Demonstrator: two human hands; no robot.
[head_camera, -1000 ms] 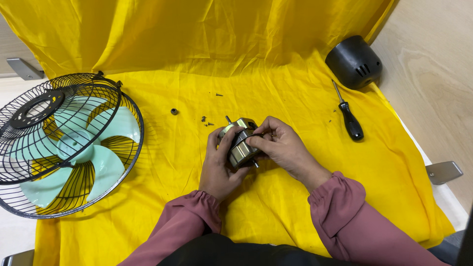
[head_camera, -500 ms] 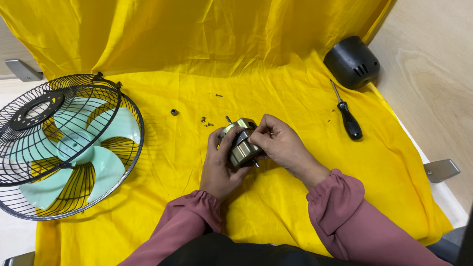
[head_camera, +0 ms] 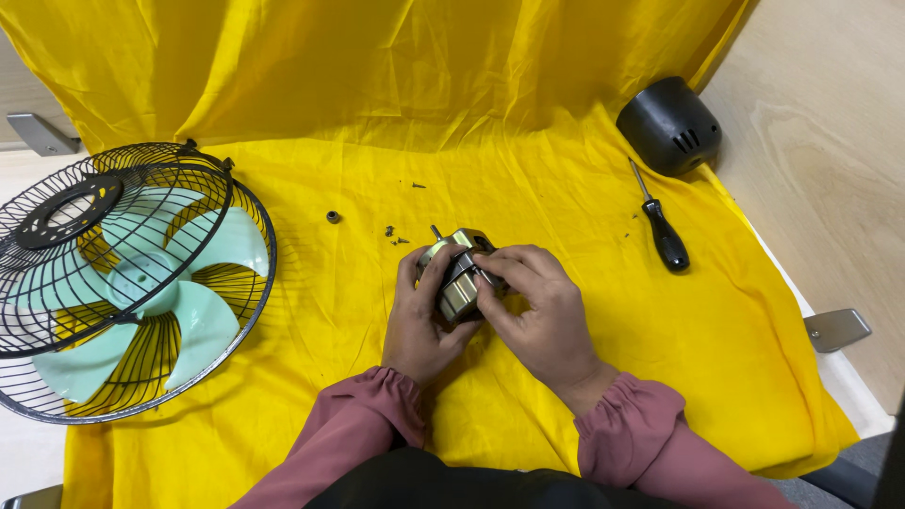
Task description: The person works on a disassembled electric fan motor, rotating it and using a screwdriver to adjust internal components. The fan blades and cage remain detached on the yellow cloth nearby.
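The left hand (head_camera: 421, 316) is wrapped around a small metal fan motor (head_camera: 459, 273), fingers curled over its near side, while the right hand (head_camera: 534, 306) closes on the same motor from the other side, fingertips pressed at its middle. The motor is held just above the yellow cloth (head_camera: 528, 160) that covers the counter (head_camera: 830, 170), near the cloth's centre, with a short shaft poking out of its far end. A few small screws (head_camera: 396, 236) and a dark round nut (head_camera: 333, 217) lie just beyond the hands. To the right rests a black-handled screwdriver (head_camera: 662, 226), and past it a black motor cover (head_camera: 669, 125). At the left edge sit black wire fan guards (head_camera: 104, 283) with pale green fan blades (head_camera: 179, 311) inside.
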